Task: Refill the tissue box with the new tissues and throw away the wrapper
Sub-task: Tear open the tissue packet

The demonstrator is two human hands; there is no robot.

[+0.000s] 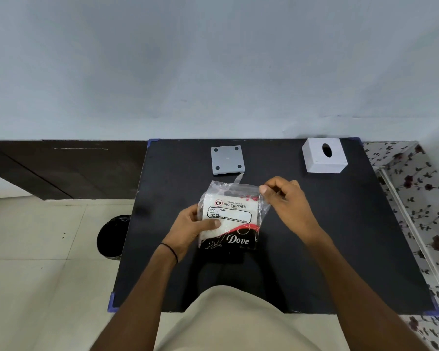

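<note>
Together our hands worked at the pack of tissues (229,219) over the middle of the black table (340,236). Our left hand (195,228) gripped the pack's left side, thumb pressed flat across the front below the printed label, fingers wrapped behind it. Our right hand (288,201) pinched the clear plastic wrapper (262,198) at the pack's upper right corner, thumb and fingertips closed tightly on the film. A loose strip of the wrapper stuck up from the top edge. The tissues were inside the wrapper, which read "BIG TISSUES" above and "Dove" on its dark lower band.

At the far side of the table lay the grey base plate (227,160), flat, with four dark pads at its corners, just beyond the pack. Well to its right, near the far right corner, sat the white tissue box (323,156), its oval slot facing up. On the tiled floor to the left of the table stood a bin lined with a black bag (113,235). A thin black band (171,250) circled our left wrist.
</note>
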